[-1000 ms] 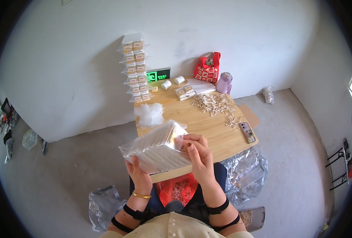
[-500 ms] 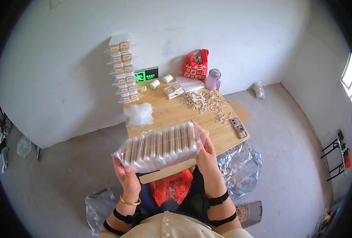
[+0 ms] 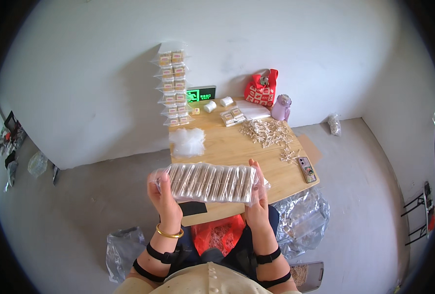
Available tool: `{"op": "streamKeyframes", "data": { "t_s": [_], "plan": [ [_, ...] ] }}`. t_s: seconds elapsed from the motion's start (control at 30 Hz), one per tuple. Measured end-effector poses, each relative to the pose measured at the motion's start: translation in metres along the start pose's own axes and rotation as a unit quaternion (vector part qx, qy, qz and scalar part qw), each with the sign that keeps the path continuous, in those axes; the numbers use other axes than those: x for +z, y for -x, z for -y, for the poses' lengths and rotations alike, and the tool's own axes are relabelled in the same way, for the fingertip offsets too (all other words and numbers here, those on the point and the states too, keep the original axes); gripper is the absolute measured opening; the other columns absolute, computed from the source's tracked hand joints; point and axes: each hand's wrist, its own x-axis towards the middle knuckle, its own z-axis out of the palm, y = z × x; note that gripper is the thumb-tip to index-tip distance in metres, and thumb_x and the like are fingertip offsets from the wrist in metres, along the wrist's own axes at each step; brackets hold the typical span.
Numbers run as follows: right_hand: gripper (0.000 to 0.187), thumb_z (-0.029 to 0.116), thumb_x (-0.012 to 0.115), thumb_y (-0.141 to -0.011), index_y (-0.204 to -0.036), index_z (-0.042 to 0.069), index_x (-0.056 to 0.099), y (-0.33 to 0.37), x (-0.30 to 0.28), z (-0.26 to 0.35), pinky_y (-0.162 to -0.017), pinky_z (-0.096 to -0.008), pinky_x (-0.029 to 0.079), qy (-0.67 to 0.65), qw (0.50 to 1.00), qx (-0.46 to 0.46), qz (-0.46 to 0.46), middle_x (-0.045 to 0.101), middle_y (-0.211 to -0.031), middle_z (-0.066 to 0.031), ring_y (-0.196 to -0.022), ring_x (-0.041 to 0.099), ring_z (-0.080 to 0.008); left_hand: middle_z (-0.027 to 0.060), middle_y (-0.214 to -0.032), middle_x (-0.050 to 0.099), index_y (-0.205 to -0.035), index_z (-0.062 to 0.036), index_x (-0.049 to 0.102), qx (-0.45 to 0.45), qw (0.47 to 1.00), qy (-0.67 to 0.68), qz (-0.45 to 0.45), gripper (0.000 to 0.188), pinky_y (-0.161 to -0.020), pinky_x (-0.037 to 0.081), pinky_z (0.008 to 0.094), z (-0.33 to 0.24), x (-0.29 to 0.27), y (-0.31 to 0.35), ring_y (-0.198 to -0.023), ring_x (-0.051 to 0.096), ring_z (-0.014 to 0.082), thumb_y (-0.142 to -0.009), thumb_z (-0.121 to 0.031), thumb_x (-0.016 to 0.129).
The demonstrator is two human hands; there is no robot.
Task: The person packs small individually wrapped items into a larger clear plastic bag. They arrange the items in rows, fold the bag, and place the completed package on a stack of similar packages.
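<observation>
Between my hands is a long clear plastic pack of cotton swabs (image 3: 212,183), its bundles lined up in a row, held above the near edge of the table. My left hand (image 3: 165,198) closes round the left end, thumb up against the film. At the other end my right hand (image 3: 257,208) grips the loose plastic, its fingers partly hidden behind the pack. Beyond it on the table lie a heap of clear bags (image 3: 187,142), loose cotton swabs (image 3: 266,132) and a small packet of swabs (image 3: 232,116).
On the wooden table (image 3: 227,147) are a tall stack of packed swabs (image 3: 174,88), a lit green sign (image 3: 201,94), a red bag (image 3: 261,90), a purple bottle (image 3: 281,108) and a phone (image 3: 306,169). Below are a red bag of swabs (image 3: 218,236) and clear plastic (image 3: 303,223).
The pack has tilted from a slant to nearly level, with its row of bundles turned more upright. Both hands still hold its ends. The whole view has shifted, so the table appears farther right.
</observation>
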Motion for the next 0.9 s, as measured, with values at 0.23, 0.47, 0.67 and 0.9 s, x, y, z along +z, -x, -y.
{"op": "streamKeyframes", "data": {
  "t_s": [0.23, 0.47, 0.67, 0.9],
  "plan": [
    [0.066, 0.034, 0.048, -0.101, -0.152, 0.004, 0.021, 0.003, -0.006, -0.009, -0.117, -0.0394, 0.022, 0.013, 0.999, -0.038, 0.004, 0.015, -0.16, -0.0135, -0.146, 0.023, -0.0243, 0.0049, -0.086, 0.068, -0.091, -0.0033, 0.065, -0.069, 0.995, 0.054, -0.051, 0.019, -0.077, 0.05, 0.0291, -0.018, 0.019, -0.01, -0.083, 0.064, 0.0133, -0.092, -0.022, 0.062],
    [0.074, 0.035, 0.054, -0.099, -0.154, 0.006, 0.015, 0.001, -0.016, 0.0, -0.117, -0.0399, 0.023, 0.012, 0.999, -0.035, -0.007, 0.011, -0.161, -0.0136, -0.146, 0.022, -0.0245, 0.0062, -0.086, 0.068, -0.088, -0.0026, 0.066, -0.156, 0.98, 0.121, -0.023, 0.029, -0.081, 0.049, 0.0321, -0.02, 0.012, -0.004, -0.084, 0.064, 0.0165, -0.095, -0.03, 0.058],
    [0.074, 0.031, 0.059, -0.096, -0.153, 0.006, 0.019, 0.006, -0.015, 0.003, -0.113, -0.0377, 0.03, -0.012, 0.998, -0.053, -0.017, 0.031, -0.152, -0.0138, -0.137, 0.036, -0.0234, 0.0056, -0.082, 0.065, -0.091, -0.0046, 0.063, -0.148, 0.975, 0.157, -0.047, 0.029, -0.074, 0.05, 0.0311, -0.018, 0.014, 0.0, -0.079, 0.063, 0.0155, -0.098, -0.032, 0.056],
    [0.057, 0.045, 0.04, -0.102, -0.141, 0.004, 0.036, 0.009, -0.008, -0.003, -0.112, -0.0395, 0.032, 0.02, 0.999, -0.007, -0.036, 0.039, -0.143, -0.0121, -0.134, 0.038, -0.0227, 0.0056, -0.079, 0.065, -0.09, -0.0071, 0.059, -0.176, 0.963, 0.186, -0.085, 0.027, -0.073, 0.051, 0.0321, -0.018, 0.013, -0.004, -0.077, 0.063, 0.0165, -0.099, -0.032, 0.055]
  ]
}}
